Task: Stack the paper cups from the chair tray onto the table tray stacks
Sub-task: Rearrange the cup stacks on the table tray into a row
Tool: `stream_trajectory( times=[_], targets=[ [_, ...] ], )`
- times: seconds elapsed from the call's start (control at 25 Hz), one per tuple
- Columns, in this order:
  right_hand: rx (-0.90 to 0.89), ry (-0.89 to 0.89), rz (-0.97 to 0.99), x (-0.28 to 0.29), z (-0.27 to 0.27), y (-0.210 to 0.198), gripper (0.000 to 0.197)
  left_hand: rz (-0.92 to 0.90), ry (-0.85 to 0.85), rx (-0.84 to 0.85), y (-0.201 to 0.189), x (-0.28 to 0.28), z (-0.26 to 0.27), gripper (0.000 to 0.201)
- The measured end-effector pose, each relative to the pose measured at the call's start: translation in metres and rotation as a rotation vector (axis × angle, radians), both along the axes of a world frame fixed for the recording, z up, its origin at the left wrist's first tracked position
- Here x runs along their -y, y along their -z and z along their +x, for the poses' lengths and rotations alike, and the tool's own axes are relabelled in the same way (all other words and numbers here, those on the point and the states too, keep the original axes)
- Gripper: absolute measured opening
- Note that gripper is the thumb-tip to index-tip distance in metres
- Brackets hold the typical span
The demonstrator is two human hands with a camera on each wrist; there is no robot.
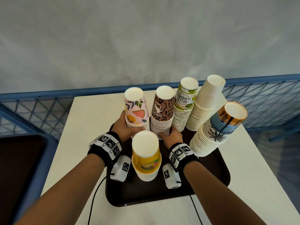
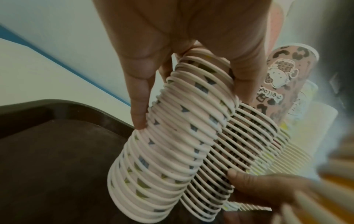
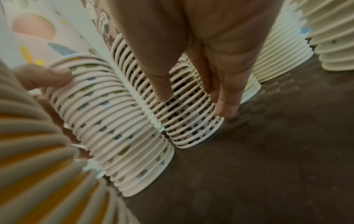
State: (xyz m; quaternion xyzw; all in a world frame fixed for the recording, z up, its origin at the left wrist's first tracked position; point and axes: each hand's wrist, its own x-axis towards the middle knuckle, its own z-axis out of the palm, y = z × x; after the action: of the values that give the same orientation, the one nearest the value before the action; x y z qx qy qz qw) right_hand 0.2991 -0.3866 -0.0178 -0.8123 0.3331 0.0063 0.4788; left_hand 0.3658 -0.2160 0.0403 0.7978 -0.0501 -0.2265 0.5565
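Note:
Several stacks of upside-down paper cups stand on the dark table tray. My left hand grips the lower rims of the pink fruit-print stack, fingers on its left side and thumb on its right. My right hand holds the leopard-print stack low down, long fingers lying along its right side, thumb against its front. The two stacks stand side by side and touch. A yellow cartoon stack stands between my wrists.
Behind stand a lime "Hello Summer" stack and a plain white stack. A tall palm-tree stack leans right at the tray's right edge. The white table backs onto a blue mesh rail. A dark tray lies lower left.

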Motion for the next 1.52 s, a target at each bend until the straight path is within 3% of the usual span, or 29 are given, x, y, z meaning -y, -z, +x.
stream_trajectory(
  times=[0.36, 0.64, 0.88, 1.08, 1.24, 1.36, 1.52],
  targets=[
    [-0.018, -0.005, 0.0, -0.007, 0.016, 0.002, 0.054, -0.033, 0.048, 0.065, 0.008, 0.003, 0.024, 0.108],
    [-0.066, -0.032, -0.073, -0.007, 0.018, 0.002, 0.053, -0.052, 0.003, 0.06, 0.012, -0.001, 0.029, 0.085],
    [-0.108, -0.072, -0.105, -0.003, 0.019, 0.002, 0.056, -0.079, 0.085, 0.073, 0.014, 0.004, 0.028, 0.082],
    [-0.111, -0.064, -0.064, 0.002, 0.008, -0.001, 0.052, 0.072, 0.109, 0.054, 0.025, -0.003, 0.023, 0.079],
    [-0.126, -0.073, -0.004, 0.0, -0.018, -0.01, 0.049, 0.214, 0.206, 0.045, 0.021, -0.016, -0.001, 0.102],
    [-0.139, -0.116, -0.053, 0.001, -0.044, -0.019, 0.043, 0.293, 0.238, -0.036, 0.028, -0.035, -0.028, 0.084],
    [-0.103, -0.113, -0.068, 0.007, -0.084, -0.029, 0.038, 0.218, 0.362, -0.111, 0.023, -0.052, -0.074, 0.106]
  ],
)
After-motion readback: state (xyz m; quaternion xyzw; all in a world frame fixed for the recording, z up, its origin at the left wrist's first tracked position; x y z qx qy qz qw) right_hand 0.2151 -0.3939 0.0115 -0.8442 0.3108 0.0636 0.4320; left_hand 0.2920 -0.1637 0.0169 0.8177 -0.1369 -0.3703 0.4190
